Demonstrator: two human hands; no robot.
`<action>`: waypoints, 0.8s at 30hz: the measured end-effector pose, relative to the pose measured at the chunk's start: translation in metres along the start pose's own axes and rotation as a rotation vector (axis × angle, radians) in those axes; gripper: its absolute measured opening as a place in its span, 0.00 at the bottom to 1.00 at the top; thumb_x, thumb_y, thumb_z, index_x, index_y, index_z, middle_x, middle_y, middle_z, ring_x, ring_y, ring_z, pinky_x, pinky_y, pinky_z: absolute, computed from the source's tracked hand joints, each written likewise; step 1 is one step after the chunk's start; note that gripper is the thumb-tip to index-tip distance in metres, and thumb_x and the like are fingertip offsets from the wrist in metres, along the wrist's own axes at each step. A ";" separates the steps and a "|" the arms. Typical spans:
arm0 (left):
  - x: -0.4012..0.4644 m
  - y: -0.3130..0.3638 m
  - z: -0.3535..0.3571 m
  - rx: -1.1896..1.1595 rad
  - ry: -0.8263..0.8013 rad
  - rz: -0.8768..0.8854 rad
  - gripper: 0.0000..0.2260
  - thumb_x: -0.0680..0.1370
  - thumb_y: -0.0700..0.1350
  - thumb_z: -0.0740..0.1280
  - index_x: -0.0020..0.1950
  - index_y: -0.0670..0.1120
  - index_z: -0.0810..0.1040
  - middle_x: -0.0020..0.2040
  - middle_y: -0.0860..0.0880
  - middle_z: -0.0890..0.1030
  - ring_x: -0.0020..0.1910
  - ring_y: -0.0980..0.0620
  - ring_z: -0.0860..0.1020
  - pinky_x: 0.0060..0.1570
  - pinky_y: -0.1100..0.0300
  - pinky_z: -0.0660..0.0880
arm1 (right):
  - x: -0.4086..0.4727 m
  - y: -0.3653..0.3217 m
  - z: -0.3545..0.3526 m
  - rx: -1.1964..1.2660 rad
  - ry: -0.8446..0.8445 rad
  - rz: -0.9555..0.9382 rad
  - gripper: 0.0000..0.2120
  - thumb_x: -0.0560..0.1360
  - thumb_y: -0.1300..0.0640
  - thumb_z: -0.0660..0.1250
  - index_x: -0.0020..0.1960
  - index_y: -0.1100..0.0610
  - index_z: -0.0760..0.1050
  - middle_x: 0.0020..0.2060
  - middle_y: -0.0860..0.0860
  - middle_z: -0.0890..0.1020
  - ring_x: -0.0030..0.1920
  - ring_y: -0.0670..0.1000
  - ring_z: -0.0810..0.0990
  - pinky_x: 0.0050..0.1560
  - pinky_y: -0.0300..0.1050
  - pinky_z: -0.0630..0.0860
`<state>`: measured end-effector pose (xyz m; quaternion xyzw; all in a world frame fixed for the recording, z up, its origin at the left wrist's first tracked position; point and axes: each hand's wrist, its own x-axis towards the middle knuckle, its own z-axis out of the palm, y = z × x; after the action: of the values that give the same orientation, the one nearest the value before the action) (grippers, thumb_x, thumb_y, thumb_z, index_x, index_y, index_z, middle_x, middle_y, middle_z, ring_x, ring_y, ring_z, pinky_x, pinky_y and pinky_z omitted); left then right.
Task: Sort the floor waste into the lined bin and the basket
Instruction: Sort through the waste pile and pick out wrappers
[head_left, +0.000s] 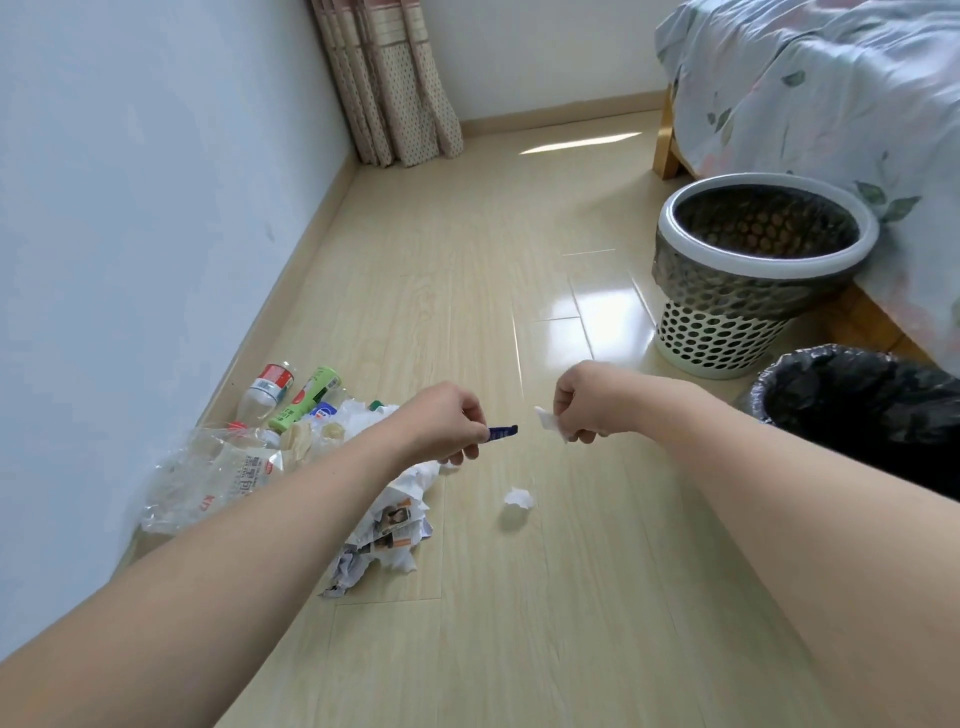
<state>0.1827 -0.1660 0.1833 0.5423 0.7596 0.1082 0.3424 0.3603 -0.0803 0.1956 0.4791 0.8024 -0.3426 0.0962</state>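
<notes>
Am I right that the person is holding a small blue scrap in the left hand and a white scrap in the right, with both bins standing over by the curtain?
Not quite. The left hand does pinch the blue scrap and the right hand the white scrap, but the head view shows the basket and the lined bin beside the bed, not by the curtain.

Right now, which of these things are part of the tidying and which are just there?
Job: blue scrap in left hand; tissue in right hand; paper ball; bottles; newspaper; basket; lined bin.
Just there: bed; curtain.
</notes>
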 end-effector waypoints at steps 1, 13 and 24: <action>0.005 0.018 0.006 -0.039 0.013 0.033 0.04 0.75 0.40 0.64 0.44 0.43 0.79 0.35 0.49 0.83 0.28 0.54 0.76 0.28 0.63 0.72 | -0.005 0.014 -0.012 -0.018 0.042 0.025 0.05 0.70 0.64 0.66 0.45 0.58 0.78 0.42 0.55 0.85 0.41 0.53 0.81 0.46 0.46 0.79; 0.058 0.246 0.150 -0.062 -0.047 0.320 0.11 0.73 0.38 0.60 0.43 0.39 0.83 0.39 0.42 0.84 0.40 0.45 0.83 0.37 0.56 0.79 | -0.096 0.236 -0.068 -0.081 0.357 0.474 0.06 0.71 0.64 0.61 0.39 0.59 0.76 0.36 0.56 0.79 0.38 0.57 0.78 0.35 0.43 0.75; 0.080 0.050 0.049 0.022 0.127 -0.041 0.11 0.72 0.40 0.58 0.45 0.39 0.79 0.43 0.41 0.84 0.34 0.47 0.76 0.37 0.56 0.75 | 0.014 0.105 -0.009 -0.118 0.428 -0.088 0.16 0.77 0.59 0.58 0.63 0.56 0.73 0.59 0.53 0.75 0.57 0.55 0.75 0.58 0.50 0.74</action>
<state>0.2375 -0.0844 0.1412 0.5224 0.7919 0.1268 0.2896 0.4423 -0.0328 0.1470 0.4990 0.8433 -0.1894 -0.0634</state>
